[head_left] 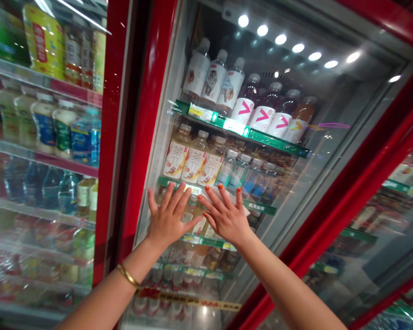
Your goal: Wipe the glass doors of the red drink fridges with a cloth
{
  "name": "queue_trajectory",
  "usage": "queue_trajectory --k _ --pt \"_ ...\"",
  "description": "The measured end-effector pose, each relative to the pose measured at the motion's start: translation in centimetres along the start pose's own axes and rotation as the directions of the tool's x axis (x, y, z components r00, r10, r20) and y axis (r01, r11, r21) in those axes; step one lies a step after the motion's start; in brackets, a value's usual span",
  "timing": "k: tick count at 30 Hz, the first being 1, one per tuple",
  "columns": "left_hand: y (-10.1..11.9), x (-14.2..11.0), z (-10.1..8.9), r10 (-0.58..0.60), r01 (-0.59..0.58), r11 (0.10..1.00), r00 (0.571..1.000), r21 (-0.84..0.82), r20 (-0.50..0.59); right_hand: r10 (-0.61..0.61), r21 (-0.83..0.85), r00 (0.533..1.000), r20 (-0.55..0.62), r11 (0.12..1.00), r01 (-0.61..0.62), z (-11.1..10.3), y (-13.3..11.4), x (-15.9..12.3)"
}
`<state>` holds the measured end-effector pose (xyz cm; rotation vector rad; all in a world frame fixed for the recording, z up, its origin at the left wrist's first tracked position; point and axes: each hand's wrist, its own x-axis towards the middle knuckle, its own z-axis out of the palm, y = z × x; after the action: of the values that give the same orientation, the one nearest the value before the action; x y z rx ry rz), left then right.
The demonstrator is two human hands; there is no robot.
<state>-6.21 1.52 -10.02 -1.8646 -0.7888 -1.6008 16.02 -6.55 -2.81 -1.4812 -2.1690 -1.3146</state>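
The white sheet [247, 211], cloth or paper, shows at two o'clock from the middle of your right hand [229, 222], whose fingers spread wide over it toward the glass door [294, 176]. At nine o'clock, your left hand [168, 220] is also spread wide, holding nothing visible. Your work looks under way; you can't tell how much is done or left. Tea bottles [194, 158] stand behind the glass, at one o'clock from your left hand.

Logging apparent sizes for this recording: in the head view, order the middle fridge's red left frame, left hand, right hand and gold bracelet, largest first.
1. Middle fridge's red left frame
2. Left hand and right hand: too alike to rank
3. Gold bracelet
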Motion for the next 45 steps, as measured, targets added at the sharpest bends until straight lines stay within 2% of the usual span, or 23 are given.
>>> queue_trajectory --k 3,5,7,9,11,12,14,15,17,20,22,23,25,28,30,32,35,36,38,40,42,43,45 --pt "-0.2 -2.6 -0.2 -0.055 0.055 0.998 0.998 0.026 0.016 0.174 0.018 0.985 0.004 0.985 -0.174 -0.6 3.2 -2.1" --pt "-0.3 -3.9 0.0 -0.083 0.083 0.996 0.996 0.031 0.014 0.327 0.016 0.942 -0.078 0.945 -0.327 -2.1 5.4 -0.6" --pt "-0.2 -4.7 0.4 -0.099 0.100 0.994 0.995 0.037 -0.009 0.381 0.013 0.914 -0.138 0.924 -0.383 -3.8 5.7 2.6" --pt "-0.2 -5.0 0.8 -0.102 0.103 0.994 0.994 0.039 -0.026 0.294 0.000 0.944 -0.150 0.955 -0.297 -4.4 3.6 6.0" --pt "-0.3 -5.1 1.1 -0.094 0.095 0.995 0.995 0.040 -0.037 0.065 -0.012 0.989 -0.129 0.998 -0.067 -3.8 0.5 7.7" --pt "-0.3 -5.2 1.2 -0.085 0.087 0.995 0.995 0.041 -0.050 -0.083 -0.017 0.989 -0.123 0.997 0.081 -3.1 -0.8 7.7" --pt "-0.5 -5.3 1.2 -0.056 0.060 0.997 0.995 0.047 -0.083 -0.333 -0.041 0.932 -0.141 0.943 0.331 -1.9 -1.9 6.6" --pt "-0.5 -5.3 1.2 -0.041 0.046 0.998 0.995 0.051 -0.096 -0.400 -0.062 0.902 -0.164 0.917 0.395 -1.6 -1.5 6.0" --pt "-0.5 -5.4 1.2 -0.024 0.030 0.998 0.994 0.056 -0.105 -0.391 -0.099 0.889 -0.238 0.920 0.378 -2.1 0.6 5.5" --pt "-0.5 -5.4 1.2 -0.026 0.032 0.998 0.994 0.057 -0.108 -0.149 -0.061 0.926 -0.346 0.989 0.136 -4.6 3.4 8.2" --pt "-0.5 -5.5 1.2 -0.032 0.038 0.998 0.992 0.049 -0.119 -0.026 -0.002 0.930 -0.366 1.000 0.027 -5.8 2.9 11.1" --pt "-0.5 -5.5 1.2 -0.035 0.041 0.998 0.992 0.043 -0.122 -0.019 0.018 0.934 -0.356 0.999 0.027 -5.9 1.9 12.3" --pt "-0.6 -5.6 1.2 -0.033 0.038 0.999 0.991 0.029 -0.132 -0.133 0.030 0.943 -0.307 0.988 0.149 -5.2 -0.6 13.0" --pt "-0.7 -5.6 1.3 -0.021 0.025 0.999 0.987 0.025 -0.157 -0.412 0.029 0.888 -0.207 0.904 0.426 -3.4 -2.6 10.8" --pt "-0.7 -5.6 1.2 -0.016 0.021 0.999 0.987 0.033 -0.159 -0.459 0.038 0.871 -0.177 0.881 0.472 -3.0 -1.7 9.1" --pt "-0.6 -5.5 1.2 -0.011 0.017 0.999 0.989 0.043 -0.147 -0.359 0.051 0.914 -0.189 0.926 0.374 -3.6 -0.1 9.1" --pt "-0.5 -5.5 1.1 -0.015 0.021 0.999 0.991 0.044 -0.137 -0.182 0.078 0.957 -0.224 0.976 0.204 -5.0 0.3 11.9" --pt "-0.5 -5.5 1.0 -0.019 0.025 0.999 0.991 0.039 -0.133 -0.173 0.084 0.959 -0.225 0.977 0.196 -5.1 -0.3 12.7" --pt "-0.7 -5.5 1.0 -0.025 0.029 0.999 0.992 0.031 -0.126 -0.258 0.091 0.945 -0.202 0.956 0.280 -4.7 -1.9 13.1" --pt "-0.8 -5.6 1.0 -0.022 0.025 0.999 0.992 0.031 -0.120 -0.384 0.094 0.911 -0.151 0.912 0.400 -3.7 -2.6 11.4" --pt "-1.0 -5.7 0.9 -0.013 0.017 0.999 0.994 0.035 -0.110 -0.414 0.079 0.902 -0.124 0.902 0.425 -2.9 -1.1 8.2" --pt "-1.1 -5.7 0.9 -0.009 0.013 0.999 0.995 0.036 -0.101 -0.366 0.060 0.921 -0.136 0.925 0.376 -2.8 0.4 6.6" --pt "-1.0 -5.7 0.6 -0.006 0.008 1.000 0.996 0.021 -0.086 -0.145 0.019 0.966 -0.215 0.988 0.153 -3.2 4.2 4.4"
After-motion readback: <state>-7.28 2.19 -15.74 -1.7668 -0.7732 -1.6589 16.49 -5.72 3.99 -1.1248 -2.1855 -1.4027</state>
